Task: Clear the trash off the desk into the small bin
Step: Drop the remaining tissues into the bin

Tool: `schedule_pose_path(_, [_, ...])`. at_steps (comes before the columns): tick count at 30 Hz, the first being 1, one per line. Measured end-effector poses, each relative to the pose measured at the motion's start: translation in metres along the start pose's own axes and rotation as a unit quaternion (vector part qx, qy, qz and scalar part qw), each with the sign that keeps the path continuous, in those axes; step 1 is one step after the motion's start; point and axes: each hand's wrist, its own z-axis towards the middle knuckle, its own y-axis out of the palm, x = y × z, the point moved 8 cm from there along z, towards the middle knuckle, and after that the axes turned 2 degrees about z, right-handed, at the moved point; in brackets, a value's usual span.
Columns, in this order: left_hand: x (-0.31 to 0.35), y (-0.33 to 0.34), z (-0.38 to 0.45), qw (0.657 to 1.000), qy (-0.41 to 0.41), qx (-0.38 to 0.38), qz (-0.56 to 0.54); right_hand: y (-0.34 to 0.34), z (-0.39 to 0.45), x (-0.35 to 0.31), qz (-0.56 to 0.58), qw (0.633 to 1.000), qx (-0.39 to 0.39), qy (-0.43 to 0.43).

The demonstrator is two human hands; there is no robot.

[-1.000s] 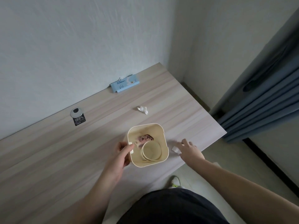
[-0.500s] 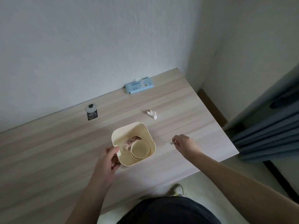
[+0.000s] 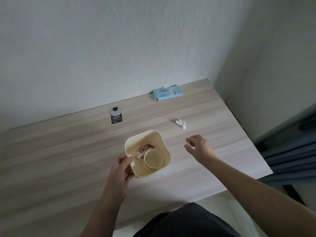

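Item: our left hand point(image 3: 122, 170) grips the cream square plastic bin point(image 3: 147, 153); our right hand point(image 3: 198, 146), just beside it, now pinches a small white scrap point(image 3: 186, 139) lifted for binning, crumpled white tissue point(image 3: 180, 123) beyond.

I'm standing in what's looking like a plain home room: a pale wood-grain desk point(image 3: 68, 159) is sitting pushed into a corner of bare white walls point(image 3: 119, 48), dark blue-grey curtains point(image 3: 294, 151) are hanging on my right, and a blue tissue pack point(image 3: 167, 94) is lying by the wall.
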Motion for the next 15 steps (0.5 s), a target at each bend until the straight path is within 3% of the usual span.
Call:
schedule_pose_path(7, [0.001, -0.021, 0.032, 1.000, -0.004, -0.001, -0.007, -0.010, 0.015, 0.005, 0.052, 0.993, 0.079, 0.066])
schedule_pose_path(15, [0.012, -0.005, 0.059, 1.000, -0.003, 0.010, -0.010, -0.015, 0.055, 0.024, 0.073, 0.990, 0.065, 0.098])
